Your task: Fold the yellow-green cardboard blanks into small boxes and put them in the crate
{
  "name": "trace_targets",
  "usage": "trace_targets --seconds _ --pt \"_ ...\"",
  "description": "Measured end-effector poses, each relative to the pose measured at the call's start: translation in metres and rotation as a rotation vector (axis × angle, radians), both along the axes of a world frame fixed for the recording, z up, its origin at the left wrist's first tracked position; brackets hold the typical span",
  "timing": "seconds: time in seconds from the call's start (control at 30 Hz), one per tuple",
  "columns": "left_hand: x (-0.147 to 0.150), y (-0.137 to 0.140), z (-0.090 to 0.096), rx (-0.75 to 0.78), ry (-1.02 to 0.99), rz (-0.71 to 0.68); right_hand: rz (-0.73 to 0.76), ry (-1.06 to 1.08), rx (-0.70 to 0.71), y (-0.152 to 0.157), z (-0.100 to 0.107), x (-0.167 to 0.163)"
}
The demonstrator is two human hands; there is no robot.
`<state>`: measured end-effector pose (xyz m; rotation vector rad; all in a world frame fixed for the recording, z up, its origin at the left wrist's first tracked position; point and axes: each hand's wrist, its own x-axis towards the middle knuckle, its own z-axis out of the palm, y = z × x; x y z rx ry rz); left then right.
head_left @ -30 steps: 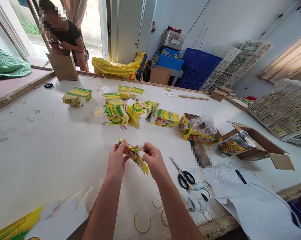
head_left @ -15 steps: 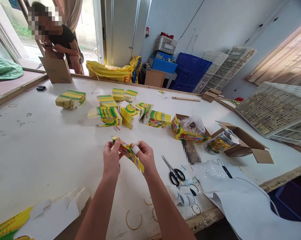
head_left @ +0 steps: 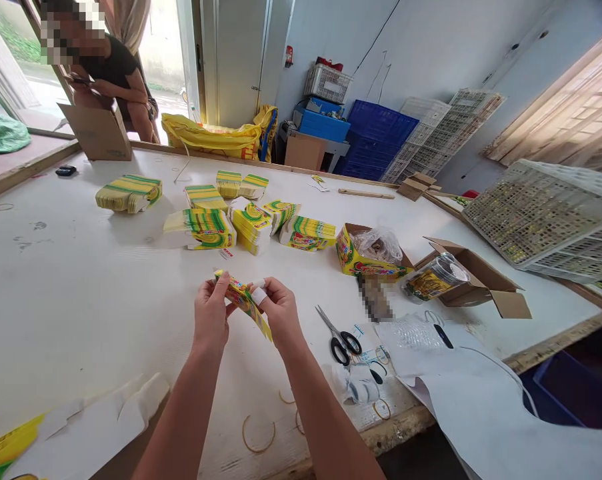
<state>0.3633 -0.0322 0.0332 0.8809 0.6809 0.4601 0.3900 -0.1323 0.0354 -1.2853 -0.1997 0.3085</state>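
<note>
Left hand (head_left: 211, 312) and right hand (head_left: 281, 313) pinch one carton (head_left: 239, 293); right of it lie one jar (head_left: 433, 279) and one pair of scissors (head_left: 339, 334).

Yel/grn printed carton (head_left: 239, 294), slim, tilted, R end lower; held btwn L hand (head_left: 211, 310) & R hand (head_left: 277, 308).

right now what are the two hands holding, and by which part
A printed yellow carton: the left hand grips its far end, the right hand its edge around the middle.

1 held ctn (head_left: 241, 293) – 1 jar (head_left: 431, 280)
</note>
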Motion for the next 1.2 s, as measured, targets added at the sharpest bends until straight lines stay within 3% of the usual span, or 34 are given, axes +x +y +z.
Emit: trace_targets --seconds 0.4,0.6,0.9,1.07,1.2 --pt "-0.002 0.003 -0.009 -0.076 0.011 -0.008 -0.031 -0.029 -0.070 -0.001 0.000 0.002" --pt "-0.002 0.003 -0.011 -0.090 0.022 0.008 -0.057 -0.036 -0.089 0.000 -0.010 0.005" --pt "-0.010 0.001 0.003 -0.213 -0.057 0.055 -0.289 -0.161 -0.230 0.003 -0.035 0.017" --pt "-0.041 -0.014 0.018 -0.288 -0.256 0.071 -0.316 -0.274 -0.406 0.002 -0.052 0.020" --pt "-0.083 -0.025 0.013 -0.409 -0.216 -0.085 -0.271 -0.336 -0.506 0.001 -0.060 0.015"
